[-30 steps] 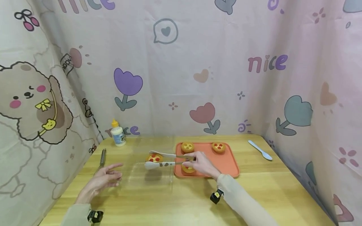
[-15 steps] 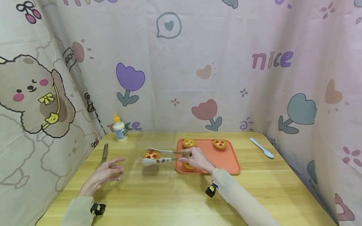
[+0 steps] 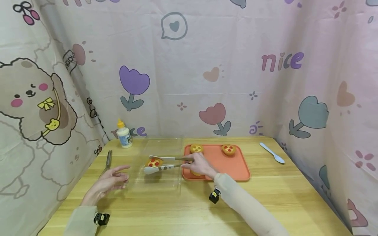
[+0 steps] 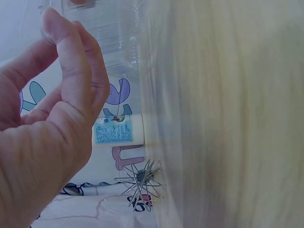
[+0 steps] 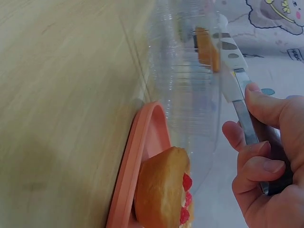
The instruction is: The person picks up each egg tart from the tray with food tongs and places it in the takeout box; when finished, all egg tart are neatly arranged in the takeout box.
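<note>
My right hand (image 3: 200, 165) holds a pair of tongs (image 3: 167, 167), with white spotted tips and metal arms. Between the tips is a small round tart (image 3: 154, 162) with red toppings. It is within or just above a clear plastic box (image 3: 163, 184); the exact height is hard to tell. In the right wrist view, thumb and fingers curl round the tongs' dark handle (image 5: 273, 152). My left hand (image 3: 107, 183) is left of the box, fingers loosely bent, gripping nothing visible. In the left wrist view, its fingertips (image 4: 54, 23) overlap the clear plastic; contact is uncertain.
An orange tray (image 3: 225, 168) right of the box bears more tarts, one partly behind my right hand. A whisk (image 4: 141, 176) lies near my left hand. A glue-like bottle with yellow cap (image 3: 124, 137) stands at the back left. A pale spoon (image 3: 271, 153) lies right.
My right hand has moved left with the tongs, carrying the tart farther over the clear box. The left hand stays nearly in place. The head view has shifted slightly.
</note>
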The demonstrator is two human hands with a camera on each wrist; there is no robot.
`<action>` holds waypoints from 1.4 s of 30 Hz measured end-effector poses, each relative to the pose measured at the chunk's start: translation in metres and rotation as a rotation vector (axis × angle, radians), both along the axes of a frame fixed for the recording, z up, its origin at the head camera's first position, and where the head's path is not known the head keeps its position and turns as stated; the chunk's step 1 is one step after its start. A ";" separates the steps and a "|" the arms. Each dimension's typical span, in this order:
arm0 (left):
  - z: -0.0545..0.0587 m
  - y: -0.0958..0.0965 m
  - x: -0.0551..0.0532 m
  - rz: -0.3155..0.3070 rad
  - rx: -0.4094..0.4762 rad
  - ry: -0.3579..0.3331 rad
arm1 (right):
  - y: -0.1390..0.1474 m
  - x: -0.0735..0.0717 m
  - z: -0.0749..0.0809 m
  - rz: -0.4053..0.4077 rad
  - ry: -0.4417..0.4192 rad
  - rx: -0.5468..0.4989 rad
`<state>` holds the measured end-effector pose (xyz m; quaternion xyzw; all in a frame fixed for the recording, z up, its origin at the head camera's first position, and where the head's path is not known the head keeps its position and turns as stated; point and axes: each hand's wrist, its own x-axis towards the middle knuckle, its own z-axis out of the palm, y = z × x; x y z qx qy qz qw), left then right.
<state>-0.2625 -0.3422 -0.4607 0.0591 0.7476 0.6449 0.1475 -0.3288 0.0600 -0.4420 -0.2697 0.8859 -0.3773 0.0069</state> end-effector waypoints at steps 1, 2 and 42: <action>0.000 0.000 0.000 -0.001 0.004 -0.002 | -0.001 -0.001 -0.001 0.000 0.005 0.009; 0.000 0.000 0.000 0.001 0.007 -0.005 | -0.003 -0.002 -0.002 -0.002 0.008 0.021; 0.004 0.001 -0.003 -0.002 -0.028 -0.007 | -0.039 -0.029 0.007 0.062 0.119 0.242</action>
